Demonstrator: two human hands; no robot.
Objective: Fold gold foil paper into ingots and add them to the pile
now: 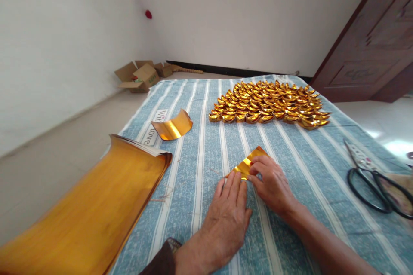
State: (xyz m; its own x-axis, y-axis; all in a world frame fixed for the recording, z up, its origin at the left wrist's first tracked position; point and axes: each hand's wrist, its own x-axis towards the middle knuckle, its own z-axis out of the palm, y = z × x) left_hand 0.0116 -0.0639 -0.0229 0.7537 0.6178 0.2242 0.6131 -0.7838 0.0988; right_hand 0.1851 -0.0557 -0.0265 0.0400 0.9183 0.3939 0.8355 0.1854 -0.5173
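Both hands work on one small gold foil sheet [248,164] lying on the blue-and-white striped cloth [206,167], near the front middle of the table. Left hand [227,210] lies flat, palm down, fingers extended and together, fingertips pressing the sheet's lower left edge; it grips nothing. Right hand [272,184] rests just beside the left, thumb and forefinger pinching the sheet's right edge, remaining fingers curled loosely against the cloth. Sheet appears partly folded, with one corner pointing away from the person. Beyond the hands, toward the far side of the cloth, a dense cluster of folded gold ingots [269,105] sits in tight rows. To the left, a single curled gold sheet [172,128] lies apart on the cloth, and a thick stack of gold paper [93,206] curves up at the left edge of the table. Black-handled scissors [376,182] lie on the cloth well to the right. Open cardboard boxes [140,76] sit on the floor in the far corner.
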